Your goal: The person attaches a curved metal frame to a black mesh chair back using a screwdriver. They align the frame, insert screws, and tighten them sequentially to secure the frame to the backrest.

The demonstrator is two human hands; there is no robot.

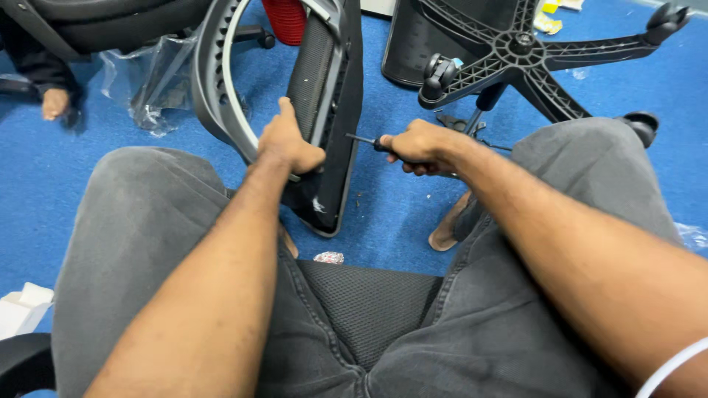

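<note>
Left hand (286, 144) clamped on chair backrest (328, 110) frame; right hand (420, 146) fisted around screwdriver (366, 141), tip at backrest edge.

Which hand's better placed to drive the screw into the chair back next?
Probably right. The right hand already holds the screwdriver, tip pointing at the chair back edge. The left hand is clamped on the frame, steadying it.

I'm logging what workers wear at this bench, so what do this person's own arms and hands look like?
Both forearms are bare, with no sleeves in view. The left hand and the right hand wear no gloves, and no rings or watch show. A thin white band crosses the right arm at the lower right corner of the picture. The lap is covered by dark grey jeans.
</note>
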